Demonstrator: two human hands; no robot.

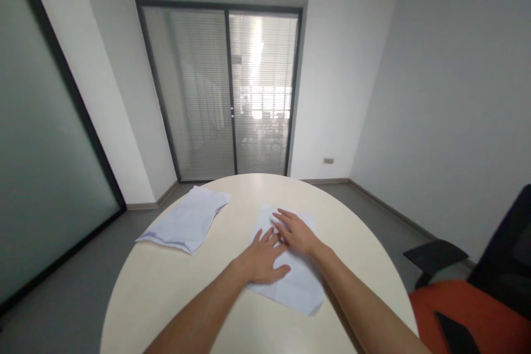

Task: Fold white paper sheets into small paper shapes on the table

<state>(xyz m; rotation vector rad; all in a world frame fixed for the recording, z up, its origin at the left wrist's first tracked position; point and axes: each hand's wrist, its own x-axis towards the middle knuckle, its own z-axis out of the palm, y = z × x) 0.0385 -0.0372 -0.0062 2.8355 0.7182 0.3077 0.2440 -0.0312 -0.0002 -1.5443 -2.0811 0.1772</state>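
Filling the lower view: a round table (352,227). On its left side, a loose paper pile (186,215), edges uneven, apart from the hands. Nearer the middle, white paper (296,290) under both palms; single or layered, cannot tell. Mostly spread flat, by my reading; faint crease remains, so smoothing seems unfinished. Left hand (262,261) splayed, fingertips meeting right hand (298,235), fingers slightly parted.

– What finishes reach you on the feed?
– I see matt paper, lightly creased, in both the sheet (296,290) and the stack (182,218); the tabletop (149,287) looks smooth and matt.
– And beyond?
– I make out a frosted glass panel (41,149), a cloth-like chair seat (464,304) and a plastic-looking armrest (437,254).
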